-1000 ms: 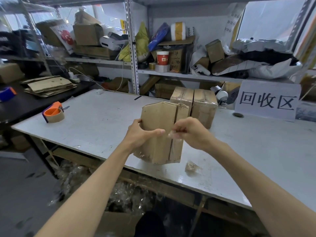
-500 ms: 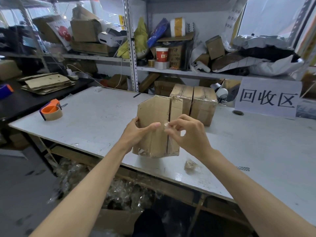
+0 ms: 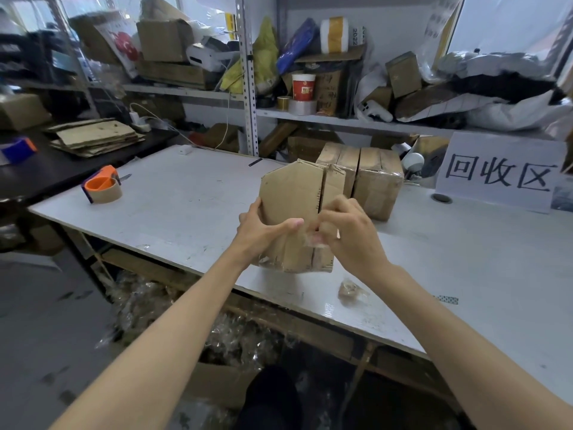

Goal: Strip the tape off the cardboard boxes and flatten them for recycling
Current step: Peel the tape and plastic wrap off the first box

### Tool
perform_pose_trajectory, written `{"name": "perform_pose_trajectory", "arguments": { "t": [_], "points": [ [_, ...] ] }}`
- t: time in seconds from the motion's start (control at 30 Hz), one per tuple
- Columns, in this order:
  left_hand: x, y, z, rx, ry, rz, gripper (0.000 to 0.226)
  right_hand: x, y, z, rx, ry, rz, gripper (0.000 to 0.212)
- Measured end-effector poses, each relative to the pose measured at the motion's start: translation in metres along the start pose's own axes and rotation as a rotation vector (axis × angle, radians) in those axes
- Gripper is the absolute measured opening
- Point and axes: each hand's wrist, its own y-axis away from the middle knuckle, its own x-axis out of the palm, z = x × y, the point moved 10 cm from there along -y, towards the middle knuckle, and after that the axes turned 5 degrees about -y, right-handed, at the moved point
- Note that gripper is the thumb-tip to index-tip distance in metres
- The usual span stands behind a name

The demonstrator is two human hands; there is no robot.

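Note:
A worn brown cardboard box (image 3: 291, 197) stands upright near the front of the white table (image 3: 173, 209), its flaps folded up. My left hand (image 3: 263, 231) grips its left side, thumb across the front. My right hand (image 3: 344, 234) pinches a strip of clear tape (image 3: 311, 240) at the box's middle seam. Two taped boxes (image 3: 372, 181) stand side by side just behind it. A crumpled ball of clear tape (image 3: 350, 290) lies on the table to the right of the held box.
An orange tape dispenser (image 3: 104, 186) sits at the table's left. A white sign with black characters (image 3: 499, 172) leans at the back right. Flattened cardboard (image 3: 96, 138) is stacked on the dark side table. Cluttered shelves stand behind; clear plastic waste (image 3: 235, 333) lies under the table.
My right hand has dropped a little lower on the seam and curled tighter on the tape. The box has stayed upright in my left hand's grip.

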Motion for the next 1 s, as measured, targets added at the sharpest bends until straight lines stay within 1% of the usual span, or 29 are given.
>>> {"name": "perform_pose_trajectory", "arguments": {
  "t": [0.07,0.1,0.17,0.2,0.27,0.33,0.37,0.4,0.47,0.53,0.57,0.6,0.67,0.73,0.8,0.87,1.0],
  "points": [
    [0.004,-0.001,0.0,-0.001,-0.02,0.01,0.133,-0.012,0.001,0.003,0.001,-0.004,-0.102,0.015],
    [0.004,-0.001,0.0,-0.002,-0.03,0.01,0.133,-0.013,0.002,0.005,-0.013,-0.022,-0.109,0.014],
    [0.005,-0.001,0.0,0.001,-0.034,0.027,0.134,-0.007,0.004,0.01,-0.04,-0.058,-0.06,0.003],
    [0.006,-0.001,0.0,0.005,-0.025,0.046,0.133,-0.005,0.005,0.01,-0.043,-0.079,-0.025,0.003],
    [0.008,-0.001,0.001,0.016,-0.017,0.076,0.131,0.001,0.007,0.01,-0.042,-0.102,0.066,0.019],
    [0.011,-0.001,0.003,0.006,-0.05,0.108,0.136,0.004,0.011,0.008,-0.046,-0.068,0.12,0.033],
    [0.013,-0.001,0.003,-0.003,-0.069,0.119,0.139,0.003,0.011,0.009,-0.055,-0.053,0.106,0.033],
    [0.013,0.0,0.002,-0.004,-0.079,0.118,0.141,0.001,0.012,0.01,-0.067,-0.046,0.078,0.028],
    [0.008,0.0,0.001,0.006,-0.051,0.075,0.138,0.001,0.01,0.008,-0.047,-0.064,0.071,0.02],
    [0.002,0.001,0.001,0.0,0.03,0.028,0.13,0.014,0.01,0.0,0.034,-0.104,0.197,0.024],
    [0.002,0.002,0.002,-0.005,0.051,0.031,0.128,0.019,0.012,-0.004,0.068,-0.133,0.249,0.025],
    [0.004,0.002,0.003,-0.008,0.045,0.047,0.129,0.018,0.014,-0.006,0.082,-0.155,0.249,0.022],
    [0.007,0.001,0.002,-0.012,0.008,0.073,0.131,0.007,0.014,-0.007,0.069,-0.125,0.128,0.016],
    [0.007,0.001,0.001,-0.022,0.014,0.071,0.131,-0.004,0.015,-0.002,0.03,-0.047,0.002,0.017],
    [0.007,0.002,-0.001,-0.027,0.046,0.072,0.127,-0.008,0.015,0.008,-0.019,-0.009,-0.054,0.016],
    [0.006,0.002,-0.004,-0.034,0.1,0.076,0.122,-0.008,0.015,0.015,-0.058,0.025,-0.057,0.011],
    [0.008,0.004,-0.01,-0.024,0.132,0.068,0.115,-0.007,0.012,0.006,0.011,0.076,0.02,0.032]
  ]
}}
